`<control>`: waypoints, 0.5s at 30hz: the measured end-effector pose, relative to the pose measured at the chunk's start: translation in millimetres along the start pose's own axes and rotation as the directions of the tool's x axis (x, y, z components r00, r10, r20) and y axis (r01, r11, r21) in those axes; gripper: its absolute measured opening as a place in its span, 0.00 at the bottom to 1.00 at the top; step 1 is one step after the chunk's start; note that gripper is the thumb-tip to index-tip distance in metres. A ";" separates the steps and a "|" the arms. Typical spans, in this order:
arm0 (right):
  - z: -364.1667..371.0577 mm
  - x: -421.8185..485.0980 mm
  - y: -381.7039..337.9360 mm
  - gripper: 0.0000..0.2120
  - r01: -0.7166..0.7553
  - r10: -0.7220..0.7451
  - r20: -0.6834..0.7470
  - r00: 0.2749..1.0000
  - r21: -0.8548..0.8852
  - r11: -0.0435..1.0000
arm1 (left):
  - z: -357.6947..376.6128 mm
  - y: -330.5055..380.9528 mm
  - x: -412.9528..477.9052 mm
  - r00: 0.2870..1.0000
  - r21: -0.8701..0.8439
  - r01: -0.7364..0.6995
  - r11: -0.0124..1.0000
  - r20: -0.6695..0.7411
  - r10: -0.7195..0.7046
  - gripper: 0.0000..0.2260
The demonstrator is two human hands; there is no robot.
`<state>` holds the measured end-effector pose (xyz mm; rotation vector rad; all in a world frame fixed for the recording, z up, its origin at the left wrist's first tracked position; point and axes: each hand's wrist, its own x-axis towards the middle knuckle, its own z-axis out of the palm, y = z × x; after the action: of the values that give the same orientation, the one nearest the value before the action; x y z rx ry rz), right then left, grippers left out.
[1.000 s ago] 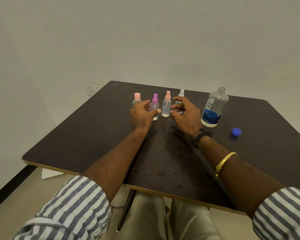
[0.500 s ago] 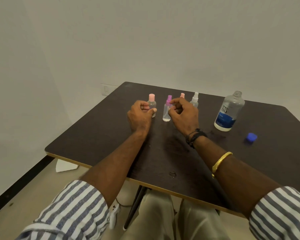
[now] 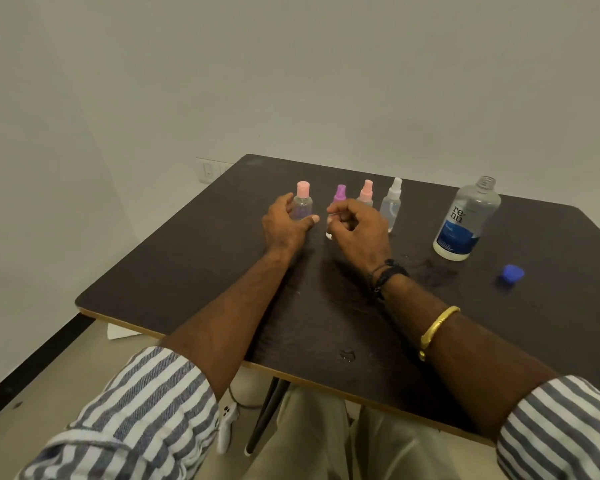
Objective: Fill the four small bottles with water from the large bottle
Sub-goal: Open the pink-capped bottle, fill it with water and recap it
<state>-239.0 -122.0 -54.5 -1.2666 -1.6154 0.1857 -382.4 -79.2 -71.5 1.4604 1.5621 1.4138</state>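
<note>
Found four small bottles capped, in a row left of the uncapped large bottle. Noted left grip clasping farthest bottle, right grip pinching purple-capped bottle. Judged filling unconfirmed.

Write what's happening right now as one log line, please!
left hand holds pink flat-cap bottle | right hand curled at purple spray bottle, grip unclear | large renu bottle open, upright | blue cap on table

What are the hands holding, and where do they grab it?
The left hand grips the flat pink-capped bottle round its lower body. The right hand curls in front of the purple-topped bottle; whether it holds it cannot be told.
</note>
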 end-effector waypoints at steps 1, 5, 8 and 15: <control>-1.0 -0.6 1.0 0.06 0.000 0.000 0.000 1.000 -0.002 1.000 | 0.9 -0.4 1.5 1.000 -0.007 -0.004 1.000 -0.009 0.004 0.29; -5.4 -2.6 3.3 0.06 -0.015 0.015 0.006 1.000 -0.008 1.000 | 0.6 -0.9 2.6 0.999 -0.008 0.004 1.000 -0.037 -0.005 0.23; -8.2 -2.5 3.7 0.07 -0.015 0.015 0.003 1.000 -0.004 1.000 | -0.6 -0.8 1.1 0.998 -0.013 -0.006 1.000 -0.056 0.006 0.21; -15.6 -2.3 -0.8 0.07 0.004 -0.004 -0.021 1.000 -0.004 1.000 | -2.5 5.0 -7.0 0.996 -0.029 -0.056 0.998 -0.076 0.053 0.21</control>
<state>-227.6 -131.0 -48.2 -1.2643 -1.6004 0.1663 -381.4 -87.3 -67.9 1.4573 1.5494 1.5335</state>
